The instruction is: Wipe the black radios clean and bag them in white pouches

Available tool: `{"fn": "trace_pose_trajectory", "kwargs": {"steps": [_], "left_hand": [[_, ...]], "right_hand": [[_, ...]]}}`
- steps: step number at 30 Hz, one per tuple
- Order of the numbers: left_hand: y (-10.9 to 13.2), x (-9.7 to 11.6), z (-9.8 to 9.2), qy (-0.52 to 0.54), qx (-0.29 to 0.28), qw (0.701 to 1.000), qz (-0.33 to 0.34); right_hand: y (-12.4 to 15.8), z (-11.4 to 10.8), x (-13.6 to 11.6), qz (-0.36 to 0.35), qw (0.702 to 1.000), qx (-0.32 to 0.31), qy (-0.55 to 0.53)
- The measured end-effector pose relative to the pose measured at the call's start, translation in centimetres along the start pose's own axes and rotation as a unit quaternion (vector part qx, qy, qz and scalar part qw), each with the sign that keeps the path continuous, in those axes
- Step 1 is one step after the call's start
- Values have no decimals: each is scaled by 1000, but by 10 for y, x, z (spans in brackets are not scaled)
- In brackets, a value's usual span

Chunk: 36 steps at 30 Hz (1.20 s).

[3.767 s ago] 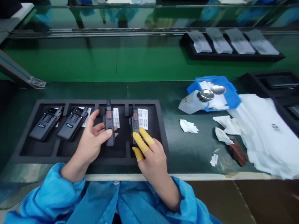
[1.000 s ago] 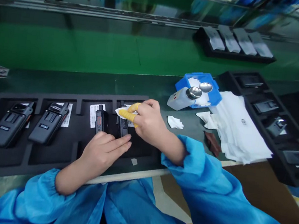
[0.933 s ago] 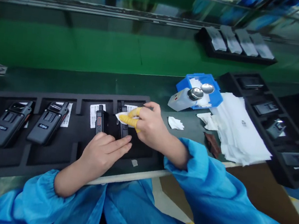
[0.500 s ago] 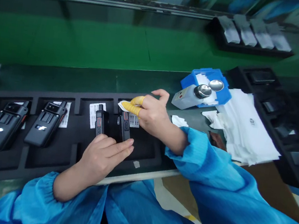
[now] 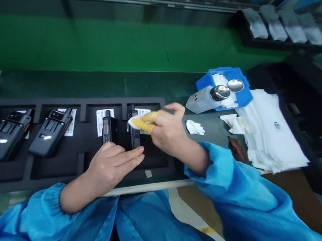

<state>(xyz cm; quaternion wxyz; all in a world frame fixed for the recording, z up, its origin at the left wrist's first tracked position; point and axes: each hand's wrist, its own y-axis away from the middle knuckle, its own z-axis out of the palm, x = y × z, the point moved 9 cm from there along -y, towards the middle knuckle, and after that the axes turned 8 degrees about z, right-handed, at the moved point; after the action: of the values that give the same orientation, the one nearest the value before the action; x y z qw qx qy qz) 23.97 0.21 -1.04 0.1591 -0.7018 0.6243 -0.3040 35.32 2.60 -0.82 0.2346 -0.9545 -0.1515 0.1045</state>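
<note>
My right hand (image 5: 167, 129), with yellow finger cots on two fingers, pinches a folded white wipe (image 5: 133, 122). The wipe lies against the upper side of a black handheld device (image 5: 134, 135) that stands on its narrow edge in the foam tray (image 5: 84, 104). At that device's near end, my left hand (image 5: 113, 165) rests with its fingers stretched out and touching it; its thumb is hidden. Just left stands a second edge-on handheld (image 5: 107, 129), its lower end covered by my left hand. Two more handhelds (image 5: 49, 131) lie on the tray's left side, with white label sheets under them.
Right of the tray are a metal-capped bottle (image 5: 201, 100), a blue bin (image 5: 230, 76) with white wipes, a crumpled wipe (image 5: 195, 127) and a stack of white sheets (image 5: 278, 132). Dark trays (image 5: 298, 111) stand far right. Another tray (image 5: 286, 46) on the ledge holds silvery-white packets.
My right hand has drawn the wipe slightly down the device's side, from its top end. My left hand keeps its place. The view has shifted a little.
</note>
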Motion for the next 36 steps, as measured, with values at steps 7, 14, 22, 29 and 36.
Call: {"fn": "trace_pose_trajectory", "kwargs": {"steps": [7,14,22,29,36], "left_hand": [[-3,1,1,-7,-4,1000,6],[-3,1,3,-31,-16,999,5],[-2,-1,-5,-17,20,1000,-7],[5,-9,-15,-1,89,994,-61],[40,-49,-18,89,172,931,-308]], "right_hand": [[2,-7,-12,-24,999,-11,-30],[27,-2,-9,-13,998,-28,-45],[26,1,22,160,986,4,-43],[91,-30,101,339,920,-74,180],[78,-18,23,307,940,-52,138]]}}
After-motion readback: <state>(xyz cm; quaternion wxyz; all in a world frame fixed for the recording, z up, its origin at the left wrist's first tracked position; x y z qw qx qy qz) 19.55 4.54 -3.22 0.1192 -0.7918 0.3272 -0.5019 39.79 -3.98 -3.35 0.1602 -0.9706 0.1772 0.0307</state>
